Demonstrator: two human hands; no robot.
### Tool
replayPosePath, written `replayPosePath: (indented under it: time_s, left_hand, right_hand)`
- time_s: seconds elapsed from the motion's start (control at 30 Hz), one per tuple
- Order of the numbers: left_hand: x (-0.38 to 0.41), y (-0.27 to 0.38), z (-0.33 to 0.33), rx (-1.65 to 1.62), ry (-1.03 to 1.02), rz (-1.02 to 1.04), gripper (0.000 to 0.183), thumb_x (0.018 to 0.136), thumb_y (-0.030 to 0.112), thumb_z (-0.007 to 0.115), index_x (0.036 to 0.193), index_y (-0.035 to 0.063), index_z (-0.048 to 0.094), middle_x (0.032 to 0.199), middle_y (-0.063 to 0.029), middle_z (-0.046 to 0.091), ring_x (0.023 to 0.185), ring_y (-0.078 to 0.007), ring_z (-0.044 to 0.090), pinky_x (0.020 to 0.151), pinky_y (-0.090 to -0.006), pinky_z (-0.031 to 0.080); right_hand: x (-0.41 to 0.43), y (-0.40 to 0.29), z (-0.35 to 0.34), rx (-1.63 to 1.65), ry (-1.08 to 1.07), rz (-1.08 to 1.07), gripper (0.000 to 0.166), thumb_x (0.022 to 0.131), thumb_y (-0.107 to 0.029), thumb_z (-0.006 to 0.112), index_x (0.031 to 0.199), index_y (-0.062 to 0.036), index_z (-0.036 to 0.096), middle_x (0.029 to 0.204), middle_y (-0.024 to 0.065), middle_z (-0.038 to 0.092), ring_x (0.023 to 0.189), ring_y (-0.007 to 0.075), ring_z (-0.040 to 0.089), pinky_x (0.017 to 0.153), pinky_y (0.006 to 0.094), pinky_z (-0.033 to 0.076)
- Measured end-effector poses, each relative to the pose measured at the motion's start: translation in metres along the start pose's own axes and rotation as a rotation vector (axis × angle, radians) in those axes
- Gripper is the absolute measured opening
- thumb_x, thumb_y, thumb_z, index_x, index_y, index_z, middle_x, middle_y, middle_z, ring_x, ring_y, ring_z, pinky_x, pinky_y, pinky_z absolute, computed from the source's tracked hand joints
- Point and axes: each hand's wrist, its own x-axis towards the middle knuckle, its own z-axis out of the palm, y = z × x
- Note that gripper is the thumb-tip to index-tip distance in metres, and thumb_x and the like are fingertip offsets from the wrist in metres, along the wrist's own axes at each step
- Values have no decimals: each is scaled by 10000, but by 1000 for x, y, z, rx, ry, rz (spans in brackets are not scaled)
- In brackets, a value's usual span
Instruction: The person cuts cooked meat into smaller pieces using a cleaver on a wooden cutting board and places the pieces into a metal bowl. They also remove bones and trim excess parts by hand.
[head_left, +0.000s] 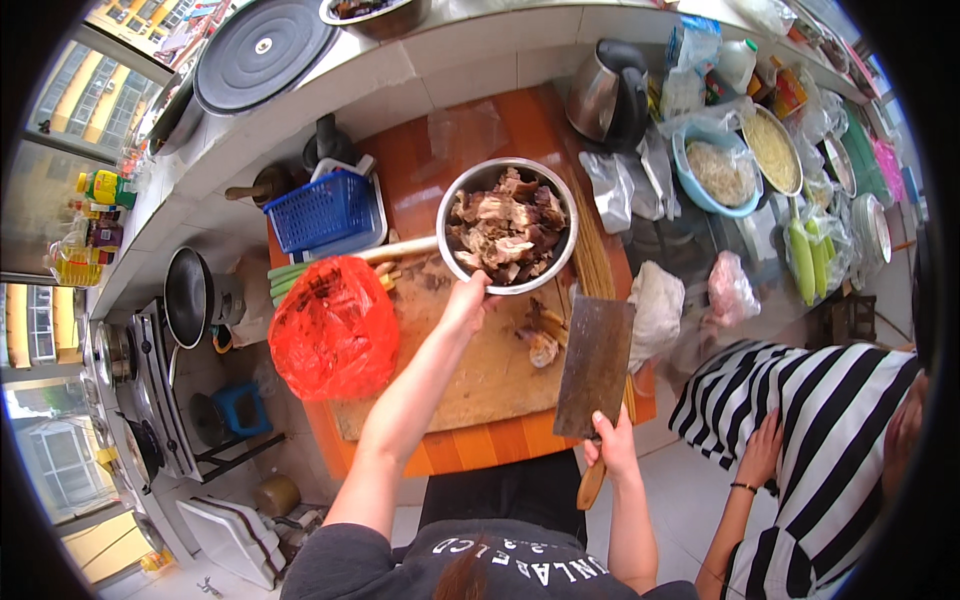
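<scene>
My left hand (471, 301) grips the near rim of a steel bowl (444, 259), thumb at the edge. Chunks of cooked meat (510, 217) fill the bowl, which is over the far part of a wooden cutting board (465, 382). In my right hand (616, 442) is a cleaver (596, 360), held at the blade's heel and handle, its broad blade pointing away from me. Left of the blade, a few meat and bone pieces (541, 336) lie on the board. A red plastic bag (334, 330), stained dark inside, sits at the board's left side.
Beyond the bag are green onions (289, 279) and a blue plastic basket (326, 206). Bundled chopsticks (589, 247) and a white cloth (654, 311) lie right of the bowl. An electric kettle (607, 97) stands at the back. A person in a striped shirt (817, 405) is close on my right.
</scene>
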Motion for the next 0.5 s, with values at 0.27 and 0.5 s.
replayPosePath:
  time_s: [0.27,0.5]
  left_hand:
    - [105,129,52,-93,-63,44,215,844,47,489,1054,-2,492,976,-92,561,781,-188,597,576,-261,593]
    - [185,109,76,-163,30,-17,334,909,90,483,1237,32,456,1176,-98,538,972,-218,593,685,-315,590]
  right_hand:
    - [27,-10,11,-3,-48,16,214,960,-131,513,1134,-78,400,755,60,517,400,129,451,343,283,392]
    - [46,-17,17,-28,-80,71,183,958,-115,493,1110,-96,393,786,72,523,409,134,436,352,294,391]
